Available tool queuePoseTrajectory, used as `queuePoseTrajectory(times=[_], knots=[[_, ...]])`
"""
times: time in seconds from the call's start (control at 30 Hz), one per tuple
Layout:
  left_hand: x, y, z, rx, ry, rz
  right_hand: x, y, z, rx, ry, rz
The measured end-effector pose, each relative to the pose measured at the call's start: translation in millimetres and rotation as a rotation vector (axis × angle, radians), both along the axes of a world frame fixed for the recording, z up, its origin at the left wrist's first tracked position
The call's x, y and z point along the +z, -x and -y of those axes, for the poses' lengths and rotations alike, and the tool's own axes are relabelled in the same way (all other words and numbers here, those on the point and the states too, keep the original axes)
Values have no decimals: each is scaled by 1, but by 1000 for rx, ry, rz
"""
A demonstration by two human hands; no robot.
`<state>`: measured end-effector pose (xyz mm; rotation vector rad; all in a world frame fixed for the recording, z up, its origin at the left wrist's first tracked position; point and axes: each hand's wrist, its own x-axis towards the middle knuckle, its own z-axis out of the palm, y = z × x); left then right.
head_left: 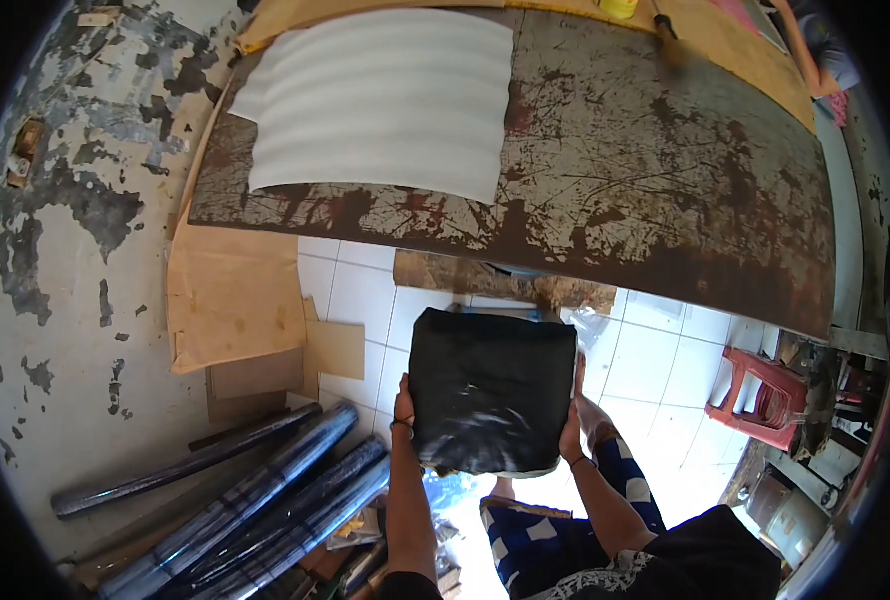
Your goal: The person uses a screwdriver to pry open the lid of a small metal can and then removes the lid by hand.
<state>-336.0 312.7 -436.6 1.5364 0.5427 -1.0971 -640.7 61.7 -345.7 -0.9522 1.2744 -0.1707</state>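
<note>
A black, square, cushion-like padded piece (493,390) with rounded corners is held up in front of me, short of the table's near edge. Its lower part shines with curved creases, and a pale strip shows along the bottom edge. My left hand (403,402) grips its left side, and my right hand (572,432) presses on the right side; most fingers are hidden behind it. Beyond it, a white wavy foam sheet (385,100) lies on the left half of the worn table (655,170).
Rolled plastic sheeting (230,500) leans at lower left, near cardboard (235,290) and a peeling wall (85,230). A red plastic stool (760,398) stands at right on the tiled floor (640,350). A dark-tipped tool (670,45) and another person's arm (803,50) are at the table's far right.
</note>
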Motion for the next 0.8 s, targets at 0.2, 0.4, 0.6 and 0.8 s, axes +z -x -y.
queuePoseTrajectory(times=[0.2, 0.4, 0.6, 0.8], knots=[[80, -25, 87, -275, -225, 415, -14, -1, 9, 56, 124, -24], [70, -29, 180, -653, -1091, 859, -8, -100, 63, 159, 480, -354], [-2, -6, 125, -673, -1002, 715, -40, -86, 31, 159, 310, -773], [6, 3, 133, -483, -917, 720, -33, -85, 8, 72, 296, -844]])
